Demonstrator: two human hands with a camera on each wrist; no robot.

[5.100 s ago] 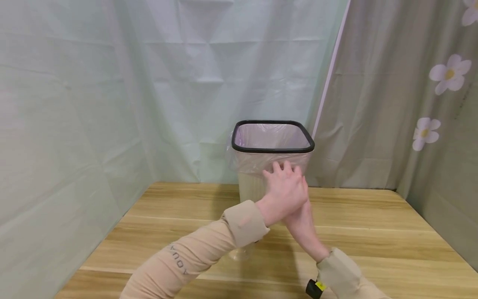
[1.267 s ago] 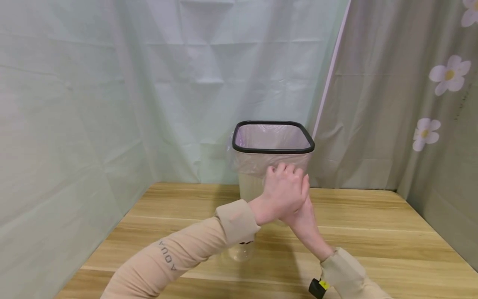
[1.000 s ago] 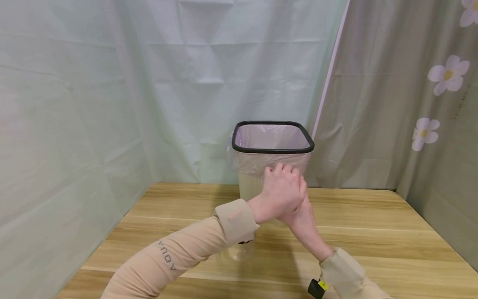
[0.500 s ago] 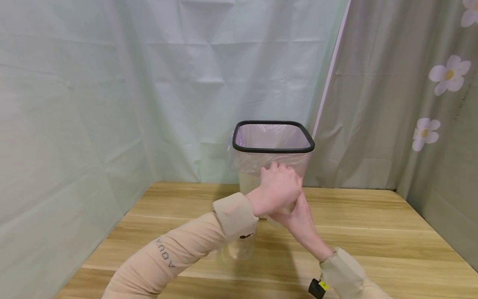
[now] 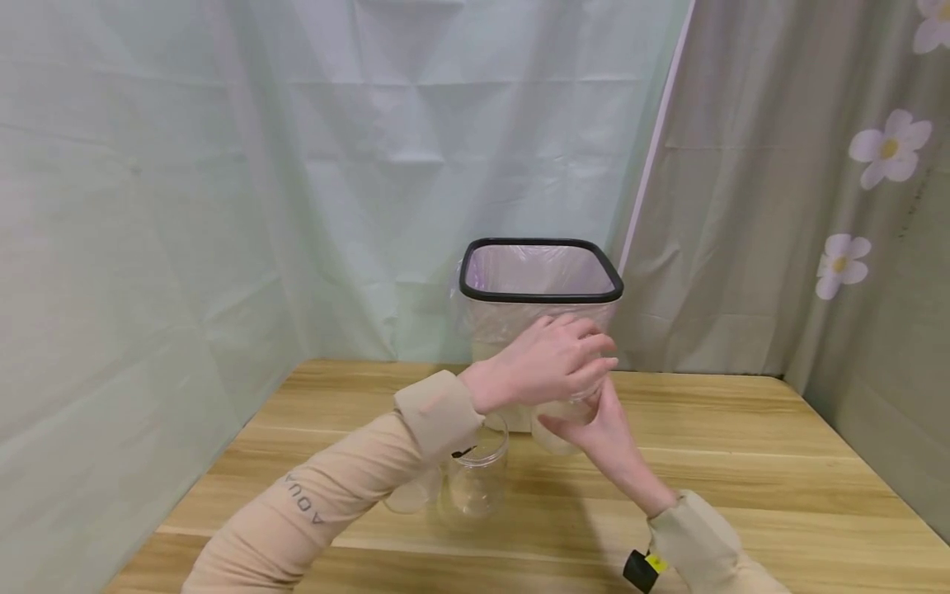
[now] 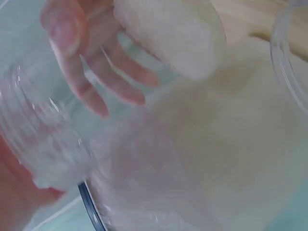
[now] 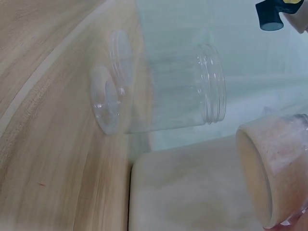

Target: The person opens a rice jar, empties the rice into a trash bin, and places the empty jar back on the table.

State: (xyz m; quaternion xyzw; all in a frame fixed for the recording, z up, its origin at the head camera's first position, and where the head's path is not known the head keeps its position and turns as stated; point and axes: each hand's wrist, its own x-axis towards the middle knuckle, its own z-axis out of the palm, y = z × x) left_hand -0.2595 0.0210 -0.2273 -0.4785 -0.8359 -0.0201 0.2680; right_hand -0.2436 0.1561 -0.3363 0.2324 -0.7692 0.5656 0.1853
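Note:
In the head view my left hand lies across the upper end of a clear jar with whitish-beige contents, its fingers curving over the top. My right hand grips the same jar lower down, thumb on the near side. The jar's ridged clear end shows in the left wrist view, with a thumb against it and right-hand fingers along the clear side. Its filled base faces left in the right wrist view. Part of the top is hidden by my left hand.
An open-mouthed clear jar stands on the wooden table, with a clear round piece beside it, partly behind the left sleeve. Behind my hands stands a pale bin with a black rim and plastic liner. Curtains surround the table.
The hands were clasped tightly together over the jar; now they have loosened apart, and my left hand's fingers point right. The left forearm shifted left, revealing more of the standing clear jar.

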